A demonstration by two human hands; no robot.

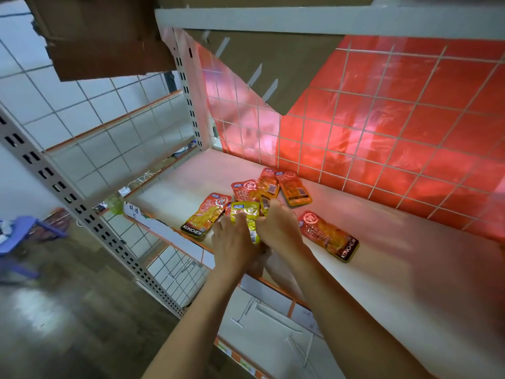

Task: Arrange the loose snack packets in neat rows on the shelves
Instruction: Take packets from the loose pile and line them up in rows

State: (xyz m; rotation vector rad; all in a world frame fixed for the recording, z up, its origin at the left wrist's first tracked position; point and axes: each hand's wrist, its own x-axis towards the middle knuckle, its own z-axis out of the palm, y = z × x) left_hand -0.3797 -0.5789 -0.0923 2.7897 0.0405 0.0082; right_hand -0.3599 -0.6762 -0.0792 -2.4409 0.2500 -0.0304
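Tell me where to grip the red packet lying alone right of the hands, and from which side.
Probably pinch the red packet by its dark KONCHEW end, coming from the shelf front. It lies flat, apart from the pile, with that short end nearest the front.

red backing panel (410, 119), white wall (16, 86), glossy dark floor (68, 310), blue stool (19, 233)

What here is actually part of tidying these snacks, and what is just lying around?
Part of the job:
yellow-green foil packet, gripped by the left hand, with the right hand against it
orange-and-yellow KONCHEW packet
red-orange packet lying to the right
orange packets at the back
white shelf board

Just lying about:
brown cardboard box overhead
blue plastic stool on the floor
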